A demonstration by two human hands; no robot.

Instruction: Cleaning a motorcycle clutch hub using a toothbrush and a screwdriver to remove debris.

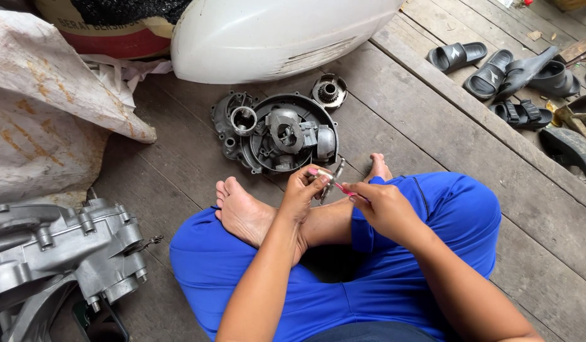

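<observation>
Above the crossed ankles, the left hand [302,190] pinches a small metal part [329,180] in closed fingers, while the right hand [383,206], fingers closed, holds a thin pink tool [343,189] slanting up-left into it.

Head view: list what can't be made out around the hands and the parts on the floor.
- Small metal part: mostly covered by the left hand; its shape is unclear.
- Pink tool: its rear end is hidden in the right hand.
- Grey engine casing: cut off by the left and bottom edges.
- Round engine cover: its inner pieces are too small to identify.
</observation>
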